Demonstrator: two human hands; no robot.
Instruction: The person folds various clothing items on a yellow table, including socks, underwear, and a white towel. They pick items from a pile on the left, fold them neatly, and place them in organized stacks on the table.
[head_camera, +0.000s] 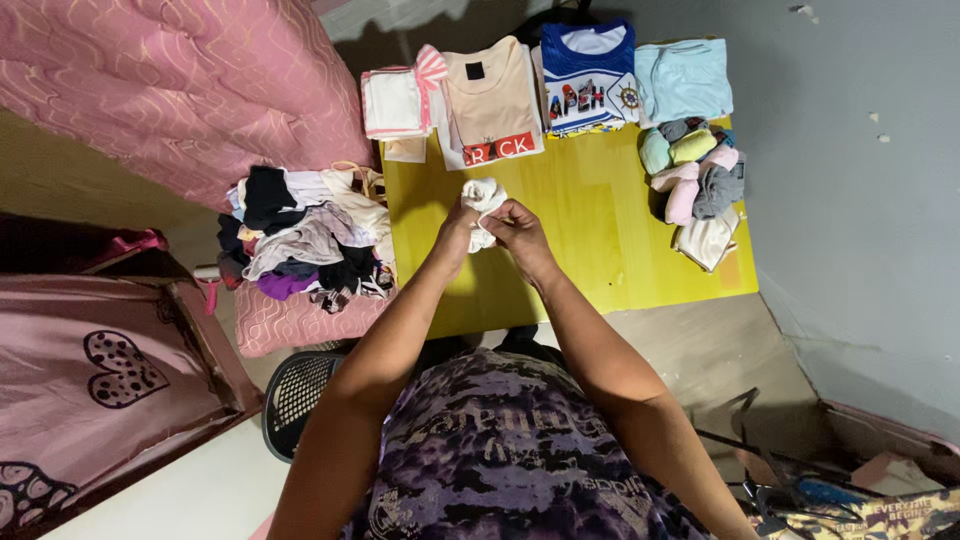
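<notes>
I have both hands up over the middle of the yellow table (590, 250), and between them sits one small white garment (483, 196), bunched into a roll and lifted just clear of the tabletop. My left hand (458, 232) is clenched around its lower part, while my right hand (518, 226) pinches its near side with the fingertips. Along the far edge I count four folded stacks in a row: a white and pink striped pile (400, 100) at the left, then a peach shirt with a red band (493, 100), a blue and white printed shirt (590, 80), and a light blue folded piece (686, 78) at the right. Near the right edge lies a cluster of rolled small pieces (692, 170), about seven, in teal, yellow-green, pink and grey, with one cream folded piece (708, 238) just nearer. Off the table's left edge, one heap of unsorted clothes (300, 240) rests on a pink cushion (300, 322), touching the table side. The tabletop from the middle to the near edge is bare yellow, as is the strip between my hands and the rolled cluster. A grey wall (860, 200) closes the right side.
</notes>
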